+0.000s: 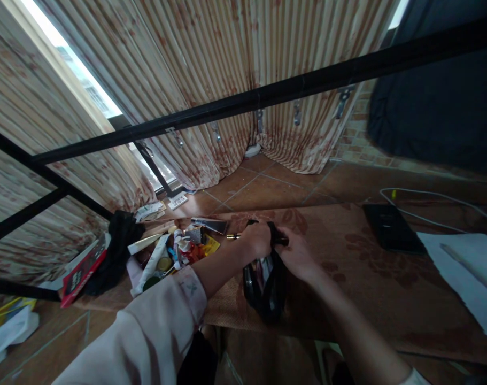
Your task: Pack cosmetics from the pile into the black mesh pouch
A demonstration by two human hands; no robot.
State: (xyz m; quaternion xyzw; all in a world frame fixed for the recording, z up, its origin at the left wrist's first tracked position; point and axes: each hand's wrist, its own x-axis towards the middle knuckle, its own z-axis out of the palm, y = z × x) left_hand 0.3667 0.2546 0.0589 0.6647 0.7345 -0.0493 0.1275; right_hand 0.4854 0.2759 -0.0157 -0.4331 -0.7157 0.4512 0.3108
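A small black bag (267, 291) stands on the covered bench, its opening showing several items inside. My left hand (258, 238) is closed above the opening. A slim black-and-gold cosmetic tube (234, 236) sticks out from it to the left. My right hand (297, 255) is closed at the bag's right upper edge, with dark material between its fingers; part of that grip is hidden. Left of the bag lies a heap of cosmetics, among them a white tube (155, 262), a red-orange bottle (193, 251), a yellow packet (211, 245) and a dark flat tube (209, 224).
A black cloth (117, 254) and a red box (83, 275) lie at the bench's left end. To the right are a dark phone-like slab (393, 227), a white cable (427, 193) and paper (460, 267) with a pen (470, 267). A black metal bar (243, 101) crosses ahead, before curtains.
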